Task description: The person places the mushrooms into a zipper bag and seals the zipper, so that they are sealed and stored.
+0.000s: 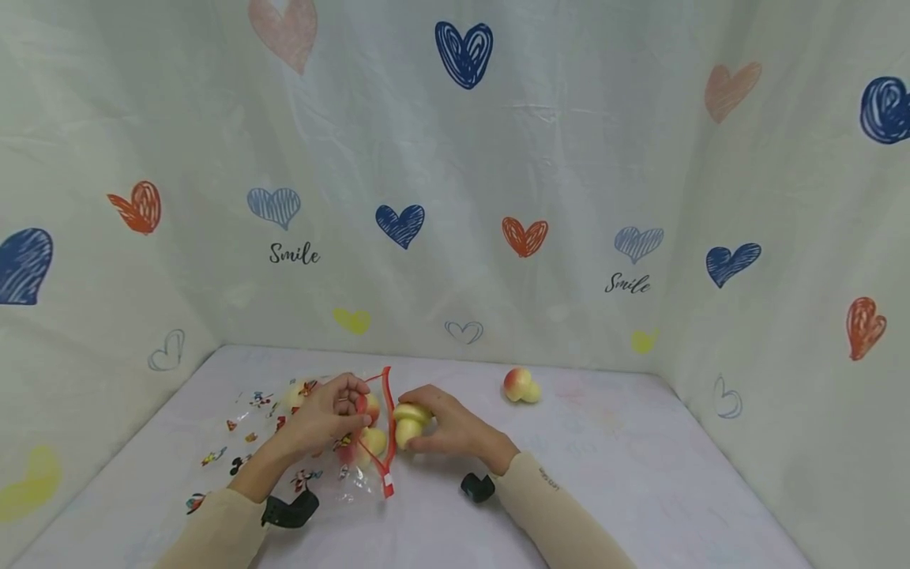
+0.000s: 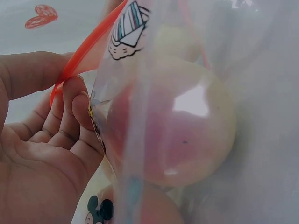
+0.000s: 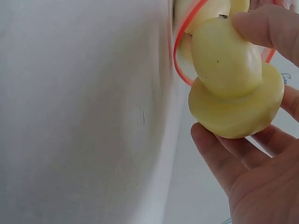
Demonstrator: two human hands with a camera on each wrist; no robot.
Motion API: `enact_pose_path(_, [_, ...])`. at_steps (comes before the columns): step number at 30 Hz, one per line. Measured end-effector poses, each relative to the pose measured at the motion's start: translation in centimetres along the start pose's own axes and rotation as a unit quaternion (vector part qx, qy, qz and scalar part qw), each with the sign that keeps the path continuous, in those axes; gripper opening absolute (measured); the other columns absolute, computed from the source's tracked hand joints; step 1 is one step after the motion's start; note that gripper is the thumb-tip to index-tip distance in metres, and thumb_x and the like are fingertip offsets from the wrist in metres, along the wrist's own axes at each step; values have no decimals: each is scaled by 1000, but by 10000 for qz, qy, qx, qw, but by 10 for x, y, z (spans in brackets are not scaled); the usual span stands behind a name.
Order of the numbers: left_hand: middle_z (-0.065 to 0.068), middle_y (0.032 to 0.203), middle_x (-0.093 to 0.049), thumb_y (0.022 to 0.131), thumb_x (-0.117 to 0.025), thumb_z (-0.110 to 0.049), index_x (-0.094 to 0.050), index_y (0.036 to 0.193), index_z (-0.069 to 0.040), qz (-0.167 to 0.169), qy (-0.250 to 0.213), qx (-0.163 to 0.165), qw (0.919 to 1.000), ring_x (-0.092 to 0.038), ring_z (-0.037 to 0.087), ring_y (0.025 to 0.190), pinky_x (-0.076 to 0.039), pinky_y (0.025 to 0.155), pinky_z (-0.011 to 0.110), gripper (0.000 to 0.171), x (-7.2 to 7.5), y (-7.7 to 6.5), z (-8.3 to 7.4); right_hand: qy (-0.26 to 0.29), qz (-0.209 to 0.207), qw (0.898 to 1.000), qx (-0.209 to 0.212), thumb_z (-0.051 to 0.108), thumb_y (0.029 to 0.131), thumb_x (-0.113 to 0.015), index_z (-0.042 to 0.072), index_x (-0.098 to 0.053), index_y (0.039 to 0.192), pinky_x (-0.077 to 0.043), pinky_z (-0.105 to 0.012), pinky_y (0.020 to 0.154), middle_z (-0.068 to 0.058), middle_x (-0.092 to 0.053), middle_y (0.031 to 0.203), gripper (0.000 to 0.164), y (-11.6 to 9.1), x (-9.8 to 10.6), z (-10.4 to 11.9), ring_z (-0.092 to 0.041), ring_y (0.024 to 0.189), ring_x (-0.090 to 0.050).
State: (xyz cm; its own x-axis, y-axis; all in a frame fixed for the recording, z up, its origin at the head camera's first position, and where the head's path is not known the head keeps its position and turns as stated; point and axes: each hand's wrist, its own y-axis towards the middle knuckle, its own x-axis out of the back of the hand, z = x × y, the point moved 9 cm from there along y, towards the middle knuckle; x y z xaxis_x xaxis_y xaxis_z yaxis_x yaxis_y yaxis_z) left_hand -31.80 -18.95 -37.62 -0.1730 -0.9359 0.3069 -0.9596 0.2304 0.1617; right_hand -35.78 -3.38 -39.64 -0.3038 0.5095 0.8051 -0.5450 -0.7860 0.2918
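My left hand [image 1: 323, 419] pinches the red zip edge [image 2: 88, 44] of a clear plastic bag [image 1: 359, 484] printed with small cartoon figures. Inside the bag lie several toy mushrooms; one with a reddish cap [image 2: 187, 126] shows through the plastic in the left wrist view. Just right of the bag's open mouth, my right hand [image 1: 455, 427] holds another toy mushroom [image 3: 226, 60], pale yellow, between thumb and fingers. Its stem points toward the red rim in the right wrist view, and mushrooms in the bag show behind it.
A further toy mushroom [image 1: 517, 385] with a red and yellow cap lies toward the back of the white table [image 1: 597, 474]. A white curtain [image 1: 455, 158] with printed hearts encloses the back and sides. Black devices [image 1: 291, 510] are worn at both wrists.
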Motion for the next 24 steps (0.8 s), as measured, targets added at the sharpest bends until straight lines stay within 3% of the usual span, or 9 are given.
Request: enact_pose_path(24, [14, 91, -52, 83, -71, -2, -46, 114, 6, -45, 90, 28, 9999, -58, 20, 79, -50, 62, 27, 41, 0, 1, 0, 227, 188, 9989, -374, 35, 80, -76, 15, -47, 135, -41, -25, 94, 5, -49, 127, 65, 7, -18, 7, -6, 109, -47])
